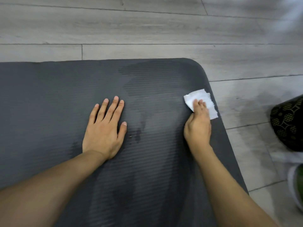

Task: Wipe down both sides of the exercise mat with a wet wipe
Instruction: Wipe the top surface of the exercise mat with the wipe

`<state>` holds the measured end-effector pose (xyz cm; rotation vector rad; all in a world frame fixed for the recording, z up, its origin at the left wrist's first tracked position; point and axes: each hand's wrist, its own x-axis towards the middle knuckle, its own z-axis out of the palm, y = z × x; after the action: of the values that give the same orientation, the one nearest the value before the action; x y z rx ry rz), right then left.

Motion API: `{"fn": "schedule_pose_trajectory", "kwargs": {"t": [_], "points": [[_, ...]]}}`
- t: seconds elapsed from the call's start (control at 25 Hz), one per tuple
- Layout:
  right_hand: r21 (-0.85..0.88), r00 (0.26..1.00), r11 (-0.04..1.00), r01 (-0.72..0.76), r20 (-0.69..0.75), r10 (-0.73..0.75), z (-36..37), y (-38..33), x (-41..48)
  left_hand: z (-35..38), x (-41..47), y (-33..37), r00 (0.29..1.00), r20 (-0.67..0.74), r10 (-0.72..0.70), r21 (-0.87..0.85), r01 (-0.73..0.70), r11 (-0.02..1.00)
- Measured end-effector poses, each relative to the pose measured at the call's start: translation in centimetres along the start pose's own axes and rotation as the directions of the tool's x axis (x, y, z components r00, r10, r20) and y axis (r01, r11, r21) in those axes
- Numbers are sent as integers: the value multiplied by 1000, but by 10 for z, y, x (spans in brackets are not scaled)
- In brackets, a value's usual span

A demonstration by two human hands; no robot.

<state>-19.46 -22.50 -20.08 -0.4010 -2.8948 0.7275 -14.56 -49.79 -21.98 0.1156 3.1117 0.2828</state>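
Note:
A dark grey ribbed exercise mat lies flat on the floor, its rounded far right corner in view. Darker damp streaks run down its middle. My left hand rests flat on the mat with fingers spread and straight. My right hand presses a white wet wipe onto the mat close to its right edge. The fingers lie over the wipe, and part of the wipe sticks out beyond them toward the edge.
Grey wood-look plank floor surrounds the mat. At the right edge stands a black object with a gold pattern, with something white and green below it.

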Motion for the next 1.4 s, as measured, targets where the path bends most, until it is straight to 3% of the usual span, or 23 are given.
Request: {"fn": "schedule_pose_trajectory", "kwargs": {"t": [0.08,0.12,0.16,0.2,0.24,0.32,0.4,0.72,0.88,1.04,1.16,1.28,1.32,1.4], "points": [[107,955,954,280,72,-289,27,-40,-43,0,0,0,1000,-9,8,1,-8,1000],[103,880,889,446,130,-456,35,-56,-63,0,0,-1,1000,-12,13,0,-13,1000],[75,795,818,571,198,-573,34,-62,-75,0,0,-1,1000,-11,18,-4,-18,1000],[42,778,799,600,201,-595,27,-52,-70,0,0,-1,1000,-13,20,-14,-20,1000],[67,842,863,501,193,-504,18,-33,-59,0,0,-2,1000,-14,16,-22,-16,1000],[-48,962,969,241,145,-232,-14,16,-40,0,0,-2,1000,-3,12,-28,-12,1000],[-139,978,982,124,186,-97,-36,39,-34,0,-1,-2,1000,1,5,-27,-5,1000],[-124,871,956,264,456,-181,-65,46,-3,-3,2,1,999,49,9,4,-9,1000],[-113,902,964,243,392,-181,-47,46,-8,-5,3,-2,995,104,-8,12,7,1000],[-104,936,975,196,316,-154,-44,46,-14,-43,-3,5,965,261,-23,-177,71,982],[-49,972,991,121,208,-109,-33,36,-16,-57,-78,34,972,230,-54,-96,78,992],[-31,988,999,26,151,-21,-29,27,-23,-49,-121,39,909,412,-68,-50,97,994],[6,990,999,31,137,-32,-24,15,-34,-44,-120,36,900,432,-65,-40,91,995],[117,946,966,230,204,-250,-3,-25,-77,-40,-114,33,892,448,-65,-34,90,995]]}}
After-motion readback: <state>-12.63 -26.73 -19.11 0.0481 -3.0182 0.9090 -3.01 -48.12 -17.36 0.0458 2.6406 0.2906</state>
